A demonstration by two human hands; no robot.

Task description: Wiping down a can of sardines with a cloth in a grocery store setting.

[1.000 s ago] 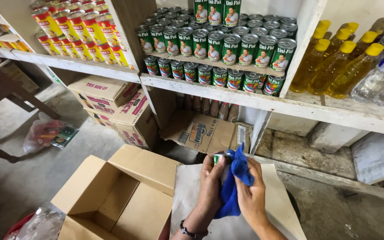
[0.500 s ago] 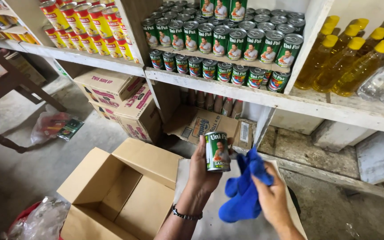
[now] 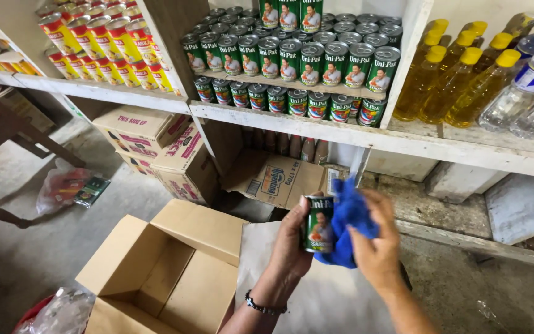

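Note:
My left hand (image 3: 292, 244) holds a green tin can (image 3: 319, 224) upright, its label facing me. My right hand (image 3: 375, 247) grips a blue cloth (image 3: 348, 216) and presses it against the can's right side. Both hands are low in the middle of the head view, above a flat sheet of pale cardboard (image 3: 329, 297). Straight ahead, rows of the same green cans (image 3: 298, 59) fill two levels of a white shelf (image 3: 366, 133).
An open, empty cardboard box (image 3: 156, 278) sits on the floor at my lower left. More cartons (image 3: 156, 139) are stacked under the shelf. Red and yellow cans (image 3: 103, 46) stand at upper left, yellow oil bottles (image 3: 452, 77) and clear bottles (image 3: 529, 89) at right. A plastic bag (image 3: 63, 185) lies on the concrete floor.
The can was wrapped in the cloth, then my left hand lifted it clear. Now the right hand has brought the cloth back against the can's side.

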